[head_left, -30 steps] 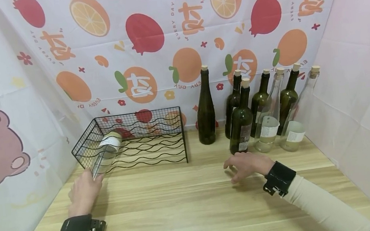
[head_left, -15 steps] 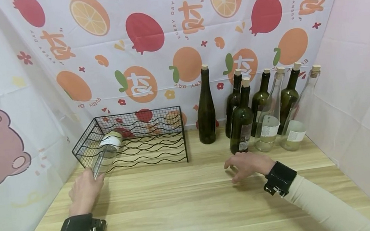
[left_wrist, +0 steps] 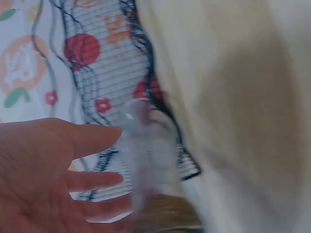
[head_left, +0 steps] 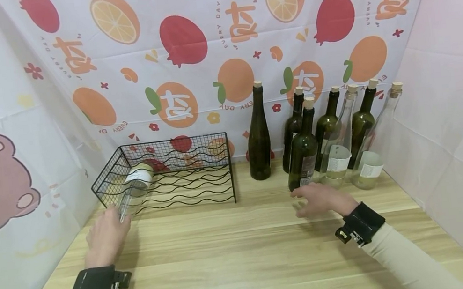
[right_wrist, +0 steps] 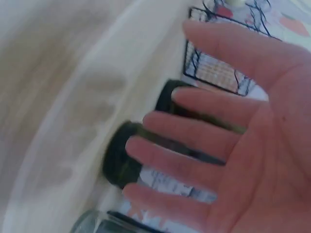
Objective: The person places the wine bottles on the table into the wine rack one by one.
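Observation:
A clear glass bottle (head_left: 139, 177) with a white label lies in the left end of the black wire rack (head_left: 204, 149), its neck toward me. My left hand (head_left: 107, 235) is at that neck. In the left wrist view, the thumb and fingers of the left hand (left_wrist: 53, 170) are extended and spread, fingertips right beside the glass near the cork (left_wrist: 167, 212). My right hand (head_left: 324, 198), fingers stretched out and parted, is low in front of a corked dark green bottle (head_left: 303, 153). The right wrist view has the palm of the right hand (right_wrist: 233, 160) facing the green bottles, nothing held.
One tall dark green bottle (head_left: 259, 146) stands alone right of the rack. Behind and beside the front green bottle stand several more corked bottles, including a clear bottle (head_left: 338, 161) and another clear bottle (head_left: 370, 167) at far right. Printed cloth walls (head_left: 227, 27) enclose the wooden table (head_left: 226, 258).
My right hand has shifted right and slightly forward, closer to the front green bottle and the clear one beside it. The left hand has barely moved; the bottle in the rack stays put.

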{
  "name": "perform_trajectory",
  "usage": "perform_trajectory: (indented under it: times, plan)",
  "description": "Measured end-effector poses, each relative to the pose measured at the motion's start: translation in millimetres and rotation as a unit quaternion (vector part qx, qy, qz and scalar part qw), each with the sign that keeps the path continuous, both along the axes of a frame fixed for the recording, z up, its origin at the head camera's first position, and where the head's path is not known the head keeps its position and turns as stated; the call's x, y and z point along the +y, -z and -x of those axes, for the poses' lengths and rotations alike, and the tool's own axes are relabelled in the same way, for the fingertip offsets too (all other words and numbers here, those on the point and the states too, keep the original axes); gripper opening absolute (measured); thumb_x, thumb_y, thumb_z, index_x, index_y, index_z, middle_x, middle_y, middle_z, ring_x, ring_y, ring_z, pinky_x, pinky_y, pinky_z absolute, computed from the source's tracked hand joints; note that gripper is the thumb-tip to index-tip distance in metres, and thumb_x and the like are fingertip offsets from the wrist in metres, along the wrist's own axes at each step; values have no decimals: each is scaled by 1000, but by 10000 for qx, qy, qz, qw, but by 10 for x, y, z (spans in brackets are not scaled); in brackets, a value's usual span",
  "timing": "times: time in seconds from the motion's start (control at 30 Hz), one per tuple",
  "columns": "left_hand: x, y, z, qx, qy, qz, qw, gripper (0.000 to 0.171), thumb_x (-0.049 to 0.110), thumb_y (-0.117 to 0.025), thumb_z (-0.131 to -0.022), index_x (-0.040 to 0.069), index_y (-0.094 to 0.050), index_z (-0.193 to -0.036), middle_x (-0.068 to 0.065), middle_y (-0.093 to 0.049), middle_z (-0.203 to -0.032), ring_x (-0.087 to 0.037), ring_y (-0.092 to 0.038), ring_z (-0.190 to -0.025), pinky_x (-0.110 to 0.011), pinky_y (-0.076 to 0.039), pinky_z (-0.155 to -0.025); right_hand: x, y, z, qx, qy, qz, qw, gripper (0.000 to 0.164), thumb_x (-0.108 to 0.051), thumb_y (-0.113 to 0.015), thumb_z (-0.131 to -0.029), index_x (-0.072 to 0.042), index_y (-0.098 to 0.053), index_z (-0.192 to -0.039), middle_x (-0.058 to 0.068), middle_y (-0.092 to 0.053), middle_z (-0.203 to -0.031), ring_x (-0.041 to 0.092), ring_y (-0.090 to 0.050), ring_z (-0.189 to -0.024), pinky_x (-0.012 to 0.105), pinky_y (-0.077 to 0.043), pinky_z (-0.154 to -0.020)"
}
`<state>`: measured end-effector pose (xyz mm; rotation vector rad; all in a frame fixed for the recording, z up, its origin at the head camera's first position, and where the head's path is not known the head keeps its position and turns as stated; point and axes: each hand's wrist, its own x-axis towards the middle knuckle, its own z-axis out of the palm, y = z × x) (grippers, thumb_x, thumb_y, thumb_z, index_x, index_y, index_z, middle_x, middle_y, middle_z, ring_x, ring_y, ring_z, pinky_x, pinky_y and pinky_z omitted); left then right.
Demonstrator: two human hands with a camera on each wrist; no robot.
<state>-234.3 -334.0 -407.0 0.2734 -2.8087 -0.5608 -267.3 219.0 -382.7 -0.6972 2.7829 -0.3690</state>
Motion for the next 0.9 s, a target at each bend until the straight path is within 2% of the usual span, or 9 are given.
perform_trajectory:
  times: [0.03,0.13,0.27,0.37,0.43,0.57,0.67,0.77,0.9]
  plan:
    - [16,-27,-2,103,46,44,9999,32,27,-60,-99,-5,-53,-98,-27,-57,-85,-41,-59,-70,-46,-41,-51,23,-13,7,46,92,-28,9999,65,-34,-78,-89,-3,-57,-143,20,-62,-142,43,-57,-131,61,-48,-106]
    - [76,-134,-8,351,262,242,9987,39,22,-62,-96,-11,-57,-115,-35,-60,-95,-47,-61,-76,-49,-44,-52,102,-29,36,139,441,-16,9989,68,-32,-79,-88,3,-56,-141,24,-62,-141,45,-59,-129,60,-48,-107]
    - [219,-303,-20,426,617,548,9957,52,20,-65,-93,-13,-55,-132,-42,-63,-115,-56,-64,-91,-56,-52,-61,189,-11,63,257,1036,127,9942,65,-31,-80,-87,7,-58,-135,27,-64,-134,44,-64,-119,57,-52,-101]
    - [386,-423,-48,313,983,593,9929,51,21,-67,-94,-15,-56,-129,-41,-64,-119,-57,-65,-97,-61,-55,-72,214,9,73,357,1520,384,9870,64,-31,-80,-87,6,-58,-133,30,-66,-129,38,-69,-103,54,-57,-87]
    - [509,-481,-60,196,1266,513,9904,51,20,-68,-94,-15,-57,-129,-40,-64,-119,-57,-64,-102,-64,-54,-81,214,31,85,396,1838,579,9805,70,-33,-79,-88,8,-52,-138,34,-64,-129,40,-70,-101,55,-57,-85]
    - [744,-553,-62,-109,1862,226,9822,50,20,-69,-95,-13,-58,-132,-39,-65,-120,-53,-67,-104,-62,-55,-86,198,93,160,409,2365,900,9666,94,-40,-75,-92,14,-27,-154,41,-52,-141,54,-61,-119,61,-53,-97]
    - [902,-588,-64,-269,2258,33,9738,49,21,-69,-96,-10,-59,-133,-38,-66,-119,-49,-71,-100,-60,-57,-85,189,143,234,388,2646,1241,9556,107,-44,-72,-93,13,-9,-159,42,-41,-151,58,-46,-136,66,-44,-108]
    - [1048,-605,-69,-349,2516,-95,9672,48,20,-70,-97,-9,-60,-133,-38,-66,-120,-48,-72,-99,-58,-58,-85,174,198,293,377,2880,1666,9423,110,-47,-73,-92,8,-7,-161,40,-37,-154,58,-40,-141,67,-40,-112]
    - [1225,-606,-73,-487,2699,-224,9614,45,18,-69,-97,-8,-60,-133,-36,-66,-122,-46,-72,-100,-55,-59,-85,138,268,339,461,3130,2131,9244,113,-51,-75,-89,4,-9,-162,38,-37,-156,57,-39,-142,66,-38,-114]
